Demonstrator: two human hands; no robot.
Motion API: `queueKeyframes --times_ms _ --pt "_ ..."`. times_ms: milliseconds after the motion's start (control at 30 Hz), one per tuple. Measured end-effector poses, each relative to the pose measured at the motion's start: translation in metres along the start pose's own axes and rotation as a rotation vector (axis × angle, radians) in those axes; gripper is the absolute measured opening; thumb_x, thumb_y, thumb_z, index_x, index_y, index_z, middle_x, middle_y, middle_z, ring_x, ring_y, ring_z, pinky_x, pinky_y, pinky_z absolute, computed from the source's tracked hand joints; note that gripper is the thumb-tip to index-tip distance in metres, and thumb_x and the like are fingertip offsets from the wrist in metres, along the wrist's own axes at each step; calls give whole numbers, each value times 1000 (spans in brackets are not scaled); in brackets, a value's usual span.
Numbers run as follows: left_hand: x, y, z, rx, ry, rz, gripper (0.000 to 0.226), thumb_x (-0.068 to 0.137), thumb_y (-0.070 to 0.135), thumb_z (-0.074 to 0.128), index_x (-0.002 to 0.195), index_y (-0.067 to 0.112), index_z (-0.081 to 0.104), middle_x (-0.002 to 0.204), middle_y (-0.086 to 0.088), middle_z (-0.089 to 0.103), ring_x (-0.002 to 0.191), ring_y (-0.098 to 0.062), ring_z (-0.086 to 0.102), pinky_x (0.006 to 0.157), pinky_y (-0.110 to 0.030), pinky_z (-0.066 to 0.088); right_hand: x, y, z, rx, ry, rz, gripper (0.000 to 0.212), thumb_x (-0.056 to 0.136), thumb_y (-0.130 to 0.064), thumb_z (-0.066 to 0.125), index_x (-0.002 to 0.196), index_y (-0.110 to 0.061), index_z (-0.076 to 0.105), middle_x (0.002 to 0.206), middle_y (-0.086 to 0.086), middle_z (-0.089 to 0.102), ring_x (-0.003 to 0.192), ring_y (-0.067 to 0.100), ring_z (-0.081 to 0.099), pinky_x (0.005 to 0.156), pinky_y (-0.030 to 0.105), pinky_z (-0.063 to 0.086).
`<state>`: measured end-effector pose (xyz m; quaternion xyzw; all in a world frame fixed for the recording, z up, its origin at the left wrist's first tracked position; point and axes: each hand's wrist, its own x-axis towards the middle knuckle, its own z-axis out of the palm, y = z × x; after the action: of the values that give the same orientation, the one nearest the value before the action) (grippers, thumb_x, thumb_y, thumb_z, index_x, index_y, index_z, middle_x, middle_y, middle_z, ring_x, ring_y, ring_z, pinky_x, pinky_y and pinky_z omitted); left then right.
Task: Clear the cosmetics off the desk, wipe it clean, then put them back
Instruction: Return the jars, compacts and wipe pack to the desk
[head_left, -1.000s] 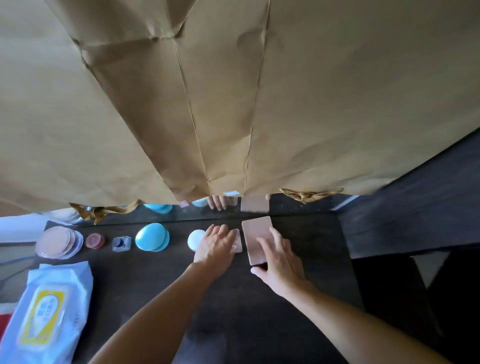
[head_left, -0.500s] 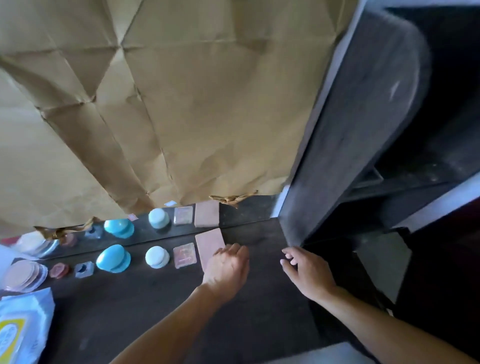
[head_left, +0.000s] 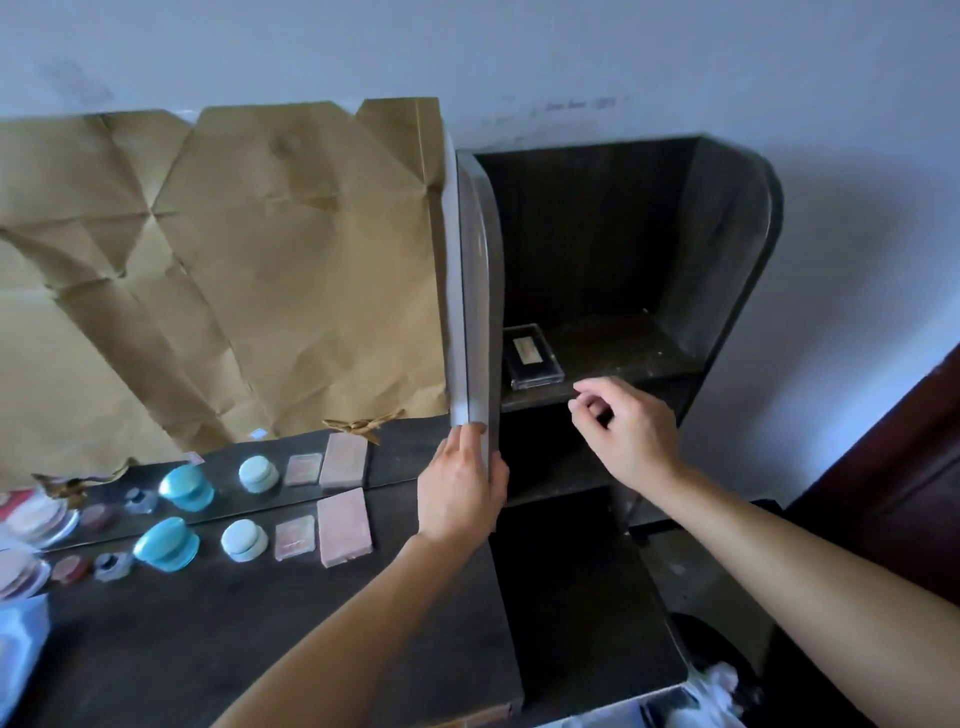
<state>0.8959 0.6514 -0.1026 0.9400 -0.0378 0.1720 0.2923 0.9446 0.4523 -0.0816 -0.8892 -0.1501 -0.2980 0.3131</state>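
Observation:
Cosmetics stand in a row at the back of the dark desk (head_left: 218, 639): a pink rectangular palette (head_left: 343, 527), a small pink square compact (head_left: 294, 538), a pale mint jar (head_left: 244, 540), a blue round compact (head_left: 166, 545), a small grey item (head_left: 111, 566), a red round pot (head_left: 70, 569) and pink puffs (head_left: 18, 574). My left hand (head_left: 462, 493) grips the lower edge of the shelf unit's side panel (head_left: 475, 312). My right hand (head_left: 623, 431) hovers at the shelf's front edge with loosely curled fingers and holds nothing. A black case (head_left: 532, 356) lies on that shelf, left of my right hand.
A mirror covered in creased brown paper (head_left: 234, 286) stands behind the desk and reflects the cosmetics along its bare bottom strip. A wet-wipes pack (head_left: 18, 660) lies at the desk's left edge. A bin with white waste (head_left: 722, 680) sits bottom right.
The view swung up and to the right. My left hand left the pink palette and took hold of the shelf's side panel. My right hand rose to the shelf with the black case.

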Motion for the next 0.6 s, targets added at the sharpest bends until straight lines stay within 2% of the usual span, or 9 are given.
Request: queueKeyframes --times_ms 100,200,267,333,400,500,600 --pt "15 10 -4 81 -84 -144 41 92 29 51 127 11 40 118 -7 54 107 -27 55 76 -38 44 36 -10 -2 -56 -108 28 35 84 -41 60 112 -20 61 104 -4 63 95 15 60 71 34 53" --pt "24 12 -4 133 -196 -171 45 92 29 51 130 12 34 124 -9 52 110 -32 54 79 -40 45 59 -23 11 -159 -339 96 59 81 -53 60 131 -25 45 135 2 46 120 24 46 88 40 45" --pt "30 11 -3 142 -246 -170 48 92 28 52 132 12 31 128 -10 52 111 -34 55 80 -41 45 65 -26 21 -217 -453 123 67 79 -61 58 135 -28 41 144 5 38 126 29 40 98 44 38" --pt "35 10 1 131 -286 -168 50 91 26 53 133 12 30 127 -11 54 108 -35 56 80 -42 46 68 -23 26 -259 -496 123 63 78 -64 54 131 -30 48 138 6 46 123 30 43 99 44 36" --pt "39 12 6 101 -315 -182 51 90 24 54 133 12 28 123 -11 57 106 -35 58 80 -43 48 72 -17 22 -276 -498 103 54 79 -59 53 124 -29 53 122 4 57 113 28 49 93 42 39" --pt "42 14 13 71 -325 -236 45 90 19 53 127 10 30 115 -13 60 103 -35 59 77 -42 46 75 -8 11 -358 -510 92 50 79 -52 52 121 -25 52 114 5 60 106 28 50 86 40 40" --pt "44 15 15 63 -307 -265 37 89 15 51 120 8 33 111 -15 60 101 -36 59 78 -41 46 71 -1 4 -442 -458 72 53 79 -58 53 120 -24 51 112 4 60 104 27 51 82 39 41"
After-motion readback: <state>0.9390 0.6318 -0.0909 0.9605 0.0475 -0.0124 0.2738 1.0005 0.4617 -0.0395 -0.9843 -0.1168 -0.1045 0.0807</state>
